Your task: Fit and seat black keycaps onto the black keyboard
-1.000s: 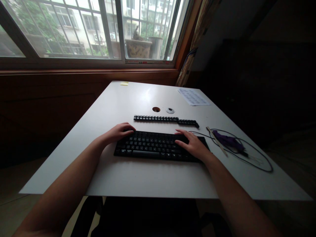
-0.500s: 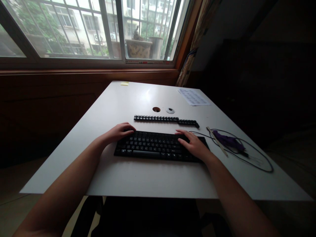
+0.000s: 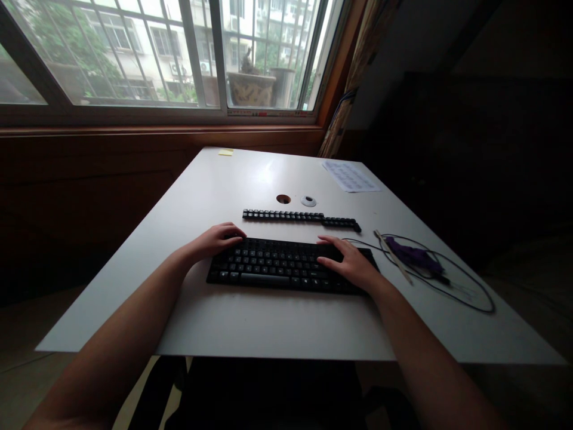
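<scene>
A black keyboard point(image 3: 273, 269) lies on the white table in front of me. Its front rows carry lettered keycaps, while the rear part looks flatter and darker. My left hand point(image 3: 217, 240) is closed at the rear left corner, thumb and fingers around the edge; the fingertips are partly hidden. Over the right part, my right hand point(image 3: 351, 263) is open, with its thumb and index finger apart and nothing visible between them. Behind the keyboard stand two joined rows of black keycaps point(image 3: 284, 215), with a shorter stretch at the right.
To the right lie a coiled cable point(image 3: 474, 307), a purple cloth point(image 3: 414, 255) and a thin stick point(image 3: 396, 260). Farther back are a round hole point(image 3: 283, 199), its grey cover point(image 3: 308, 201), printed sheets point(image 3: 351, 177) and a yellow note point(image 3: 226, 152). A barred window stands beyond the table.
My right thumb has shifted slightly to the left over the keyboard, and the right hand has opened a little wider. My left hand and the keycap rows stay put.
</scene>
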`<action>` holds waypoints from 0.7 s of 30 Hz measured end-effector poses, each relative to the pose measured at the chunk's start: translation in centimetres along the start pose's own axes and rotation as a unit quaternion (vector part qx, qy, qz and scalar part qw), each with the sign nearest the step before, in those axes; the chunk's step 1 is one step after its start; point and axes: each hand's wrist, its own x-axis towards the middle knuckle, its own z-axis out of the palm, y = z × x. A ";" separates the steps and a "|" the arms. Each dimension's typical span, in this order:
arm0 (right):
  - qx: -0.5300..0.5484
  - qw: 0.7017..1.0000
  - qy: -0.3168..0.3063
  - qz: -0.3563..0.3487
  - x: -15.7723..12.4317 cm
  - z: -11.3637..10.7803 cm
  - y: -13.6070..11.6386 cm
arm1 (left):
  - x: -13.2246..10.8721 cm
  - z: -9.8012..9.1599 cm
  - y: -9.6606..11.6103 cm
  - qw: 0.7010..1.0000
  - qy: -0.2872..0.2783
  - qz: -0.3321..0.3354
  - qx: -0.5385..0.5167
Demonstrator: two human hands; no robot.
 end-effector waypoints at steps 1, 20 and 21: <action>0.000 1.000 0.002 -0.001 0.0 0.0 0.0 | 0.0 0.0 0.0 1.000 0.000 -0.001 0.000; -0.005 1.000 0.002 -0.006 0.0 0.1 0.3 | -0.1 0.0 0.0 1.000 -0.001 0.000 -0.001; -0.003 1.000 0.001 -0.005 0.0 0.1 0.3 | -0.1 0.0 0.0 1.000 -0.001 0.000 -0.001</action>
